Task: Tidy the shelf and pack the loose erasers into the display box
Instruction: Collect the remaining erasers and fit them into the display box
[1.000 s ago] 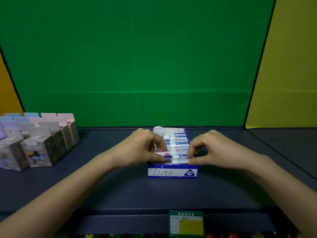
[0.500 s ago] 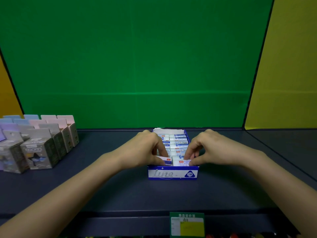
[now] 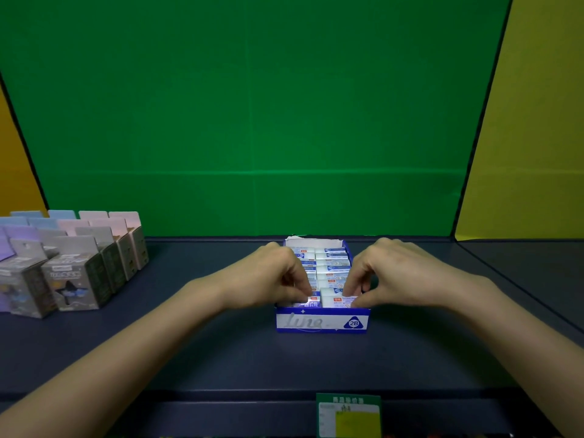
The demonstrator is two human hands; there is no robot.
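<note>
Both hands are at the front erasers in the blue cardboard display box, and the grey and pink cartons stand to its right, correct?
No. The head view shows the grey and pink cartons standing left of the blue cardboard display box; the rest holds.

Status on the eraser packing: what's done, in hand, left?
Done: the display box holds two rows of erasers, and no loose ones show on the shelf. In hand: the left hand pinches the front-left eraser, the right hand the front-right eraser. Left: probably seat those two flush. The small cartons at the left stand in rows.
</note>
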